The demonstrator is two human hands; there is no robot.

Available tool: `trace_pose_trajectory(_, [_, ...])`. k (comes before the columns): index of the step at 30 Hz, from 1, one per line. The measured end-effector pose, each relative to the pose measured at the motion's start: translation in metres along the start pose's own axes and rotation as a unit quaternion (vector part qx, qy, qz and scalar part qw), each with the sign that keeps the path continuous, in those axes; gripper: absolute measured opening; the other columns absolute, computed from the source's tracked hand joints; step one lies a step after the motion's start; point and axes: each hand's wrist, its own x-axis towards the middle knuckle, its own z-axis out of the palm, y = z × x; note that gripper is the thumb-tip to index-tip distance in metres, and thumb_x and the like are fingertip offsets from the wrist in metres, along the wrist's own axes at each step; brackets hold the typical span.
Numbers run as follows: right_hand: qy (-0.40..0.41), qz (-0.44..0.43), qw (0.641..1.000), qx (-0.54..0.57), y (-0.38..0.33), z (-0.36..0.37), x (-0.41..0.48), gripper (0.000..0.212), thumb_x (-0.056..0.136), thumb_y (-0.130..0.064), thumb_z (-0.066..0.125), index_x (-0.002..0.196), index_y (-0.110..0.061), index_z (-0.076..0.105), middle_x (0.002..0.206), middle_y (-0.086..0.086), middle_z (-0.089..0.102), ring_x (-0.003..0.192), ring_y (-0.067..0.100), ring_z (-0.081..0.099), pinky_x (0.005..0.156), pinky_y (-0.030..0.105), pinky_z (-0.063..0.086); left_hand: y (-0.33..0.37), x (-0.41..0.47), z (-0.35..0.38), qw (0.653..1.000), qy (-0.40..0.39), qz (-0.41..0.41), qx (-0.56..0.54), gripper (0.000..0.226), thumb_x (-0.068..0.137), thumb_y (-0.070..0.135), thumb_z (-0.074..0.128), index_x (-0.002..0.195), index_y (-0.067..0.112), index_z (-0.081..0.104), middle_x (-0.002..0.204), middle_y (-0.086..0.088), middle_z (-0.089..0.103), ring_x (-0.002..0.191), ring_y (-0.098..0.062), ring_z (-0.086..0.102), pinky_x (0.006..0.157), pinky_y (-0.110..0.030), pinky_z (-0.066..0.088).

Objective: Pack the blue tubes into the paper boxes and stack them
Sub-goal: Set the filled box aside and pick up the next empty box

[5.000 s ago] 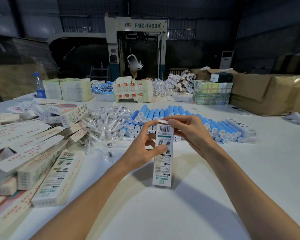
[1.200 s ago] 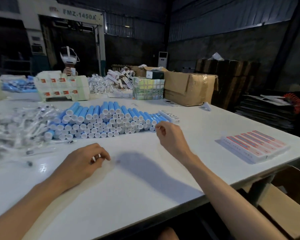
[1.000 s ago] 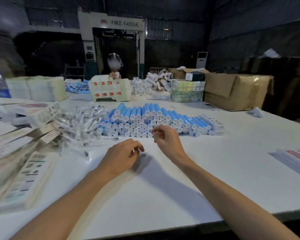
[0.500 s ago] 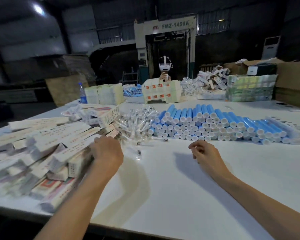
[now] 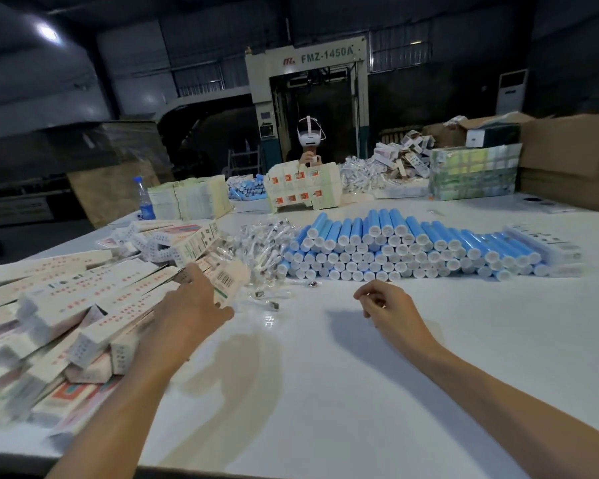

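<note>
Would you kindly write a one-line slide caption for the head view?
Left hand grips a box at the box pile; right hand idle before the stacked blue tubes.

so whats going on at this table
A person is at the box-picking step of a packing job. Their left hand reaches into the pile of boxes and appears to grip one paper box by its end. The right hand rests on the white table, fingers loosely curled, holding nothing. The stack of blue tubes lies beyond both hands, untouched.
</note>
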Motion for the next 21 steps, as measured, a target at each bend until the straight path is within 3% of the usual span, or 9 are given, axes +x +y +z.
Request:
trace_pose_trajectory(2, [-0.002,-0.001,1.0,-0.004,-0.002,0.001,0.0,0.02,0.099,-0.006,0.057,0.092,-0.021,0.069,0.071,0.0,0.066,0.06,0.003,0.055,0.058,0.025,0.042,0.018,0.002,-0.01,0.991,-0.003,0.048,-0.126,0.074,0.086,0.052,0.084,0.128,0.027,0.028,0.1,0.014,0.062,0.074,-0.008,0.06,0.055,-0.027,0.042])
trace_pose_trajectory(5, [0.002,-0.01,1.0,-0.013,-0.007,0.002,-0.004,0.02,0.099,-0.003,0.058,0.093,-0.019,0.069,0.073,0.003,0.066,0.065,0.01,0.059,0.063,0.029,0.044,0.062,0.004,-0.013,0.938,-0.036,0.126,-0.321,0.05,0.083,0.056,0.084,0.114,0.035,0.053,0.092,0.018,0.07,0.081,-0.003,0.068,0.063,-0.029,0.048])
trace_pose_trajectory(7, [0.014,-0.013,1.0,-0.025,-0.011,-0.001,-0.005,0.019,0.099,-0.003,0.058,0.094,-0.018,0.069,0.075,0.005,0.068,0.071,0.02,0.062,0.067,0.034,0.048,0.088,0.004,-0.004,0.869,-0.091,0.14,-0.466,0.029,0.09,0.05,0.08,0.113,0.041,0.065,0.097,0.02,0.078,0.09,-0.003,0.074,0.078,-0.036,0.053])
trace_pose_trajectory(9, [0.028,-0.007,0.998,-0.055,-0.018,-0.008,-0.003,0.019,0.099,-0.005,0.058,0.097,-0.019,0.07,0.078,0.001,0.069,0.073,0.02,0.064,0.071,0.037,0.051,0.106,0.007,0.011,0.783,-0.142,0.097,-0.597,0.024,0.098,0.038,0.074,0.122,0.036,0.068,0.109,0.012,0.08,0.104,-0.015,0.074,0.093,-0.048,0.055])
trace_pose_trajectory(12, [0.059,-0.001,0.993,-0.103,-0.031,-0.031,0.017,0.017,0.098,-0.009,0.058,0.104,-0.019,0.07,0.086,-0.009,0.068,0.08,0.011,0.065,0.074,0.034,0.053,0.115,0.011,0.039,0.68,-0.166,0.039,-0.713,0.026,0.104,0.018,0.06,0.13,0.021,0.063,0.114,-0.007,0.078,0.099,-0.021,0.074,0.086,-0.044,0.06])
trace_pose_trajectory(15, [0.116,0.008,0.985,-0.125,-0.046,-0.06,0.054,0.02,0.097,-0.006,0.056,0.109,-0.014,0.07,0.093,-0.007,0.068,0.084,0.01,0.064,0.071,0.031,0.053,0.114,0.008,0.065,0.687,-0.122,0.044,-0.715,0.026,0.107,0.017,0.056,0.13,0.028,0.061,0.118,-0.003,0.075,0.105,-0.019,0.072,0.086,-0.039,0.057])
trace_pose_trajectory(18, [0.171,0.05,0.966,-0.189,-0.051,-0.084,0.102,0.021,0.095,-0.004,0.052,0.106,-0.003,0.07,0.095,0.011,0.069,0.084,0.029,0.065,0.071,0.039,0.054,0.111,0.005,0.075,0.685,-0.103,0.06,-0.719,0.021,0.107,0.017,0.061,0.125,0.027,0.066,0.112,0.0,0.078,0.102,-0.015,0.076,0.078,-0.029,0.059])
trace_pose_trajectory(20, [0.172,0.077,0.956,-0.226,-0.049,-0.091,0.128,0.019,0.095,-0.006,0.053,0.084,0.003,0.065,0.079,0.02,0.064,0.072,0.036,0.06,0.07,0.043,0.053,0.111,0.002,0.075,0.689,-0.102,0.085,-0.712,0.017,0.105,0.02,0.066,0.121,0.026,0.068,0.108,0.002,0.079,0.097,-0.011,0.077,0.071,-0.022,0.06])
trace_pose_trajectory(21, [0.163,0.094,0.953,-0.237,-0.046,-0.091,0.139,0.028,0.098,-0.011,0.054,0.072,-0.001,0.055,0.067,0.017,0.055,0.062,0.033,0.053,0.066,0.039,0.048,0.111,0.001,0.074,0.691,-0.102,0.095,-0.71,0.017,0.104,0.022,0.068,0.12,0.026,0.069,0.106,0.002,0.08,0.096,-0.01,0.077,0.069,-0.02,0.061])
